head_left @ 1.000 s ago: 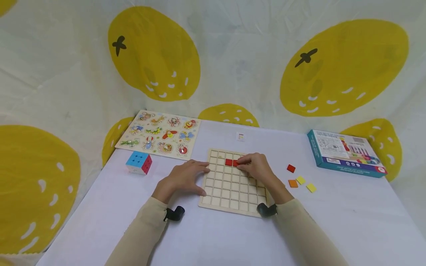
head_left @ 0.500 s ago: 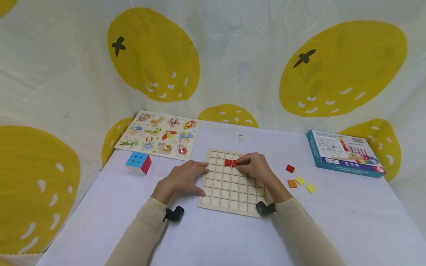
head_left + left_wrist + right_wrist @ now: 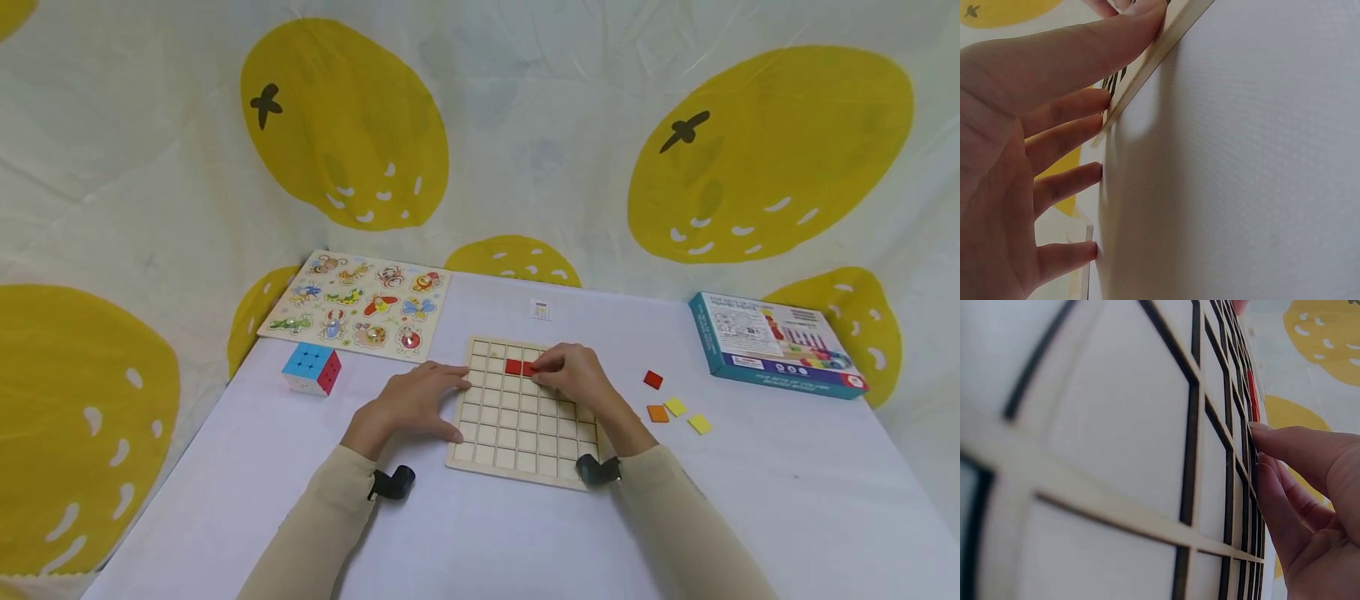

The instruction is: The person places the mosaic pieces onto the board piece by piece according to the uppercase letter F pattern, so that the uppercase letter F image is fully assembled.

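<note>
Your right hand (image 3: 577,379) is pinching a red tile (image 3: 528,368), your spread left hand (image 3: 411,400) touching the gridded board (image 3: 510,476); uneven pressure is risking tile tilt.

A red tile (image 3: 527,369) is partly hidden by the right grip (image 3: 576,375). The card (image 3: 541,310) beyond the grid board (image 3: 508,417) is blurred.

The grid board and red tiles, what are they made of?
The grid board: probably matte wood, pale tan with dark, burnt-looking cell edges. The red tiles: maybe painted wood or plastic; evenly red, too small to show grain, finish unclear.
</note>
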Demonstrator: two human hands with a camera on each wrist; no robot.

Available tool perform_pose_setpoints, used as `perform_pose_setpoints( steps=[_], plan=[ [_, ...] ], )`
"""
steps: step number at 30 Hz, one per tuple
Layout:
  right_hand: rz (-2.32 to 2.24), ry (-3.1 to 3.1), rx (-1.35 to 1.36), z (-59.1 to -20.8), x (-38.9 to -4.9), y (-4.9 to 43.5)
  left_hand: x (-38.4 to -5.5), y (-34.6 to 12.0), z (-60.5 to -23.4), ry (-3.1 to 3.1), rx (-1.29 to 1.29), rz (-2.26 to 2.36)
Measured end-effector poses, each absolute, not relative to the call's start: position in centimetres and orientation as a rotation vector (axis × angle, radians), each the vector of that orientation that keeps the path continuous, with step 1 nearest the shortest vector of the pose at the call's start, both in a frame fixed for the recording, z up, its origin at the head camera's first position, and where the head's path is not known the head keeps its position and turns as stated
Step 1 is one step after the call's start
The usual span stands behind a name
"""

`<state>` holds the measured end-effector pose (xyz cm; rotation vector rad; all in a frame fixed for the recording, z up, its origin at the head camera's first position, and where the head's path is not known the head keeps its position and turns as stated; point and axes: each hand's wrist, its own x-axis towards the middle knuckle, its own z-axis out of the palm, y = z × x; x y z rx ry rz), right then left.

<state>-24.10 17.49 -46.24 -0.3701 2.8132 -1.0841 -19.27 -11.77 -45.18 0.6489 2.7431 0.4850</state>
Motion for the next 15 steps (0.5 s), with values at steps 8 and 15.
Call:
perform_pose_setpoints(
  steps=[8, 15],
  plan=[
    [-1.071, 2.819, -0.356, -46.17, -24.11, 17.34, -19.30, -11.81, -45.27, 2.740, 0.649, 0.491],
    [-1.066, 2.762, -0.392, -45.74, -23.70, 17.65, -19.36, -11.81, -45.33, 2.742, 0.656, 0.476]
  ],
)
